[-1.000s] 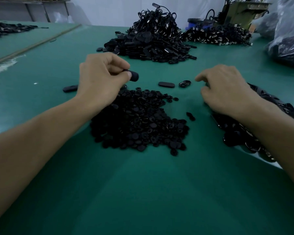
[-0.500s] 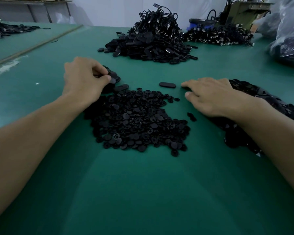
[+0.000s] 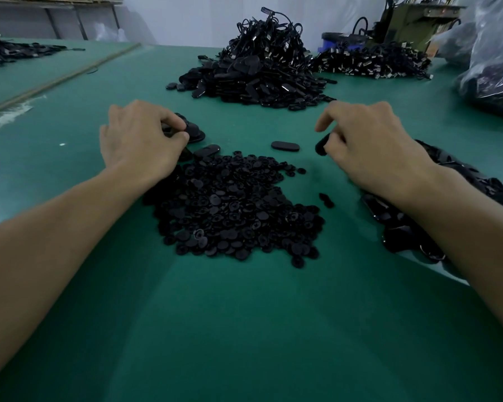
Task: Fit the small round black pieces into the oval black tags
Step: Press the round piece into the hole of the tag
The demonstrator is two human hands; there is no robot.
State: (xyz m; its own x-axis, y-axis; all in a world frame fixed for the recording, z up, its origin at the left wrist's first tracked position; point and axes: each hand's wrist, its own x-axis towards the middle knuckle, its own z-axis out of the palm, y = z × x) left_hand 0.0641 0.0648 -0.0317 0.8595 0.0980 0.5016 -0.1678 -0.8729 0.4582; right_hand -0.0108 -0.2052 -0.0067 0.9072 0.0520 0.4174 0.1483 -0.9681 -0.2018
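Note:
A heap of small round black pieces (image 3: 233,207) lies on the green table (image 3: 244,329) in front of me. My left hand (image 3: 140,140) is at the heap's far left corner, its fingertips curled onto a small stack of oval black tags (image 3: 193,132). My right hand (image 3: 369,143) is raised just above the table and pinches one oval tag (image 3: 321,146) by its end. A single oval tag (image 3: 285,146) lies flat between my hands. Another tag (image 3: 206,150) rests at the heap's far edge. A pile of oval tags (image 3: 447,204) lies under my right forearm.
A large mound of black tags with cords (image 3: 259,74) stands at the back centre, with another spread of them (image 3: 372,62) behind it to the right. A clear plastic bag (image 3: 494,59) of parts is at the far right. Two loose round pieces (image 3: 325,198) lie right of the heap.
My left hand carried a tag down to the small stack at the far left. My right hand took an open tag off the table and has lifted it.

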